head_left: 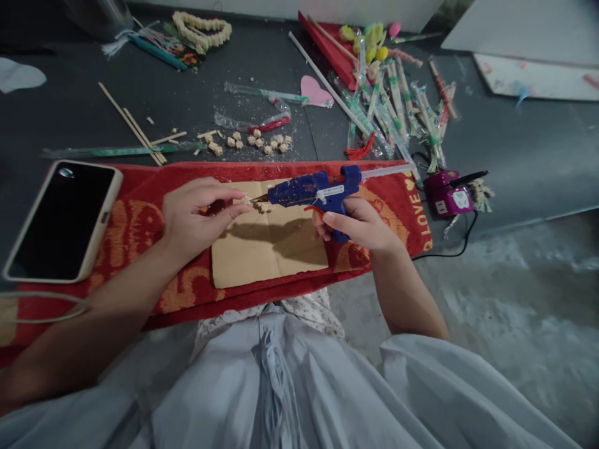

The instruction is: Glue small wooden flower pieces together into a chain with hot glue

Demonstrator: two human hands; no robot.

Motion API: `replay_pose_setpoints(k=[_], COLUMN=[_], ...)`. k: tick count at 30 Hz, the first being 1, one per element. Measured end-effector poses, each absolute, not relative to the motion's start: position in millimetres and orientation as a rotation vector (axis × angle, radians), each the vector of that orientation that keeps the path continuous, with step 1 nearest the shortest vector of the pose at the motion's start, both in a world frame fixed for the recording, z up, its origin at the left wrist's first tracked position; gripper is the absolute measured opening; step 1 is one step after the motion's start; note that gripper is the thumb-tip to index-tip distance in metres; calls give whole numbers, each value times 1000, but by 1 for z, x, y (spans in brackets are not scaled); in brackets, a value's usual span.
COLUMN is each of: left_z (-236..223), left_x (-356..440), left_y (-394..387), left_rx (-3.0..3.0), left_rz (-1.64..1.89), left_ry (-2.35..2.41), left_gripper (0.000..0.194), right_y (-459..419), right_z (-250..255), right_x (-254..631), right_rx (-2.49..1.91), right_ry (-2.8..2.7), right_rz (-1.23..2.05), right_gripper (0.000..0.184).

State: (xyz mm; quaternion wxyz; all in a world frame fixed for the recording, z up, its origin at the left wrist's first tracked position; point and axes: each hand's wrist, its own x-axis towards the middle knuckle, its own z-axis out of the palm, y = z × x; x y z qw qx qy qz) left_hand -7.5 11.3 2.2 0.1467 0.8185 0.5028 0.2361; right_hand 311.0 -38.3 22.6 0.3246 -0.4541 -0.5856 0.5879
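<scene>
My right hand is wrapped round the grip of a blue hot glue gun, with a clear glue stick out of its back end. The gun's nozzle points left, at a small pale wooden cluster that my left hand pinches between thumb and fingertips. Whether the nozzle touches the piece, I cannot tell. Close by, another small wooden cluster shows just under the nozzle. Both hands are over a tan cardboard sheet, which lies on a folded red towel.
Several small wooden clusters sit behind the towel, near thin sticks. A phone lies at left. Wrapped chopsticks are heaped at back right. A purple box with a black cord stands at the table's right edge. A heart-shaped wooden frame lies behind.
</scene>
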Motion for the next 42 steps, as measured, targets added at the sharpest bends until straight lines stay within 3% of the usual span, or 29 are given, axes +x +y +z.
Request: replay_pose_setpoints(k=[4, 11, 42], left_z=[4, 3, 3], left_x=[-6, -6, -4], left_y=[12, 12, 13], left_rx=[2293, 2223, 2162], left_rz=[793, 961, 1023], left_ry=[1389, 1277, 1233], left_gripper=[69, 47, 35], right_y=[-38, -38, -42], right_z=[23, 20, 22], right_x=[310, 312, 316], right_rx=[-1190, -1156, -1170], right_ry=[-1517, -1525, -1568], right_rz=[1554, 1547, 1522], right_gripper=[72, 73, 72])
